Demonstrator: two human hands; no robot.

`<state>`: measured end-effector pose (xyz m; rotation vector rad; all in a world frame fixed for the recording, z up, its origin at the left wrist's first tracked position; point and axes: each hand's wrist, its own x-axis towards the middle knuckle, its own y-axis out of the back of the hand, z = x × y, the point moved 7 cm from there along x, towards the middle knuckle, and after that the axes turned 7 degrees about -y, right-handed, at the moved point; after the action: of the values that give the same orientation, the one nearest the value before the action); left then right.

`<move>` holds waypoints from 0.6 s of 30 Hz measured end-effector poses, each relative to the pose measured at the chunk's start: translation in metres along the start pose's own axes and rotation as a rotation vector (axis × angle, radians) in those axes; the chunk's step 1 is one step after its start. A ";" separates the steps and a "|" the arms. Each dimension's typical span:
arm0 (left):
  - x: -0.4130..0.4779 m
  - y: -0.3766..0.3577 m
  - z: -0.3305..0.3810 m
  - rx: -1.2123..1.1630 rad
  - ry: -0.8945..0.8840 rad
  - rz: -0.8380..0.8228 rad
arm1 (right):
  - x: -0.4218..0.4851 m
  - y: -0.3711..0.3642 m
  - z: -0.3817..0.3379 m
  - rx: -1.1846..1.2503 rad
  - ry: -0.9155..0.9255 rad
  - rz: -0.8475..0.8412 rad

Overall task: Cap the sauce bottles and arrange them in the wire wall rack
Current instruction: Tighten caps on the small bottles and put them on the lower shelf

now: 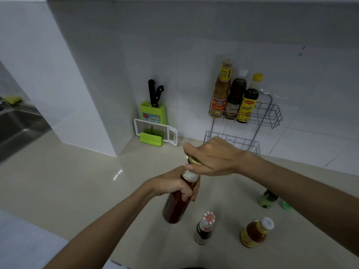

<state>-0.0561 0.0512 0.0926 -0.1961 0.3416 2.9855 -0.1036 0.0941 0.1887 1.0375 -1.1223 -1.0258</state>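
Observation:
My left hand grips the neck of a tall red sauce bottle, held tilted above the counter. My right hand is closed over its gold cap at the top. The wire wall rack hangs on the tiled wall; its upper shelf holds three capped bottles side by side at the left end. Its lower shelf shows no bottles. On the counter stand a small dark bottle with a red-white cap, an orange-sauce bottle with a white cap and a green-labelled bottle partly hidden by my right forearm.
A green knife block with two black-handled knives and a white grater lean in the wall corner. A steel sink lies at the far left. A small green object peeks out beside my right forearm.

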 end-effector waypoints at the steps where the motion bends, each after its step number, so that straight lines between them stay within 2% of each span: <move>1: 0.002 0.007 -0.004 0.022 0.018 0.137 | 0.002 -0.002 0.002 -0.024 -0.050 -0.003; 4: -0.001 0.030 -0.027 0.127 0.116 0.586 | 0.006 -0.015 0.008 -0.078 -0.383 -0.009; 6: -0.003 0.034 -0.037 0.246 0.175 0.728 | 0.006 -0.031 0.012 -0.028 -0.660 -0.085; 7: -0.003 0.033 -0.040 0.289 0.209 0.756 | 0.005 -0.039 0.011 -0.005 -0.742 -0.133; 9: -0.004 0.031 -0.047 0.308 0.269 0.764 | 0.006 -0.054 0.011 0.029 -0.794 -0.215; 11: -0.002 0.029 -0.052 0.213 0.263 0.682 | 0.005 -0.056 0.015 0.195 -0.842 -0.223; 13: 0.000 0.028 -0.052 0.103 0.230 0.587 | 0.005 -0.050 0.019 0.364 -0.847 -0.172; 14: 0.000 0.029 -0.048 0.087 0.214 0.591 | 0.006 -0.046 0.018 0.374 -0.811 -0.135; 17: -0.003 0.037 -0.027 0.141 0.140 0.720 | 0.010 -0.031 0.024 0.437 -0.776 0.014; 18: -0.001 0.040 -0.019 0.164 0.101 0.719 | 0.012 -0.026 0.029 0.478 -0.757 0.047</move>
<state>-0.0585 0.0081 0.0835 -0.2507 0.8193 3.6240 -0.1335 0.0739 0.1690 0.9976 -2.0746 -1.1777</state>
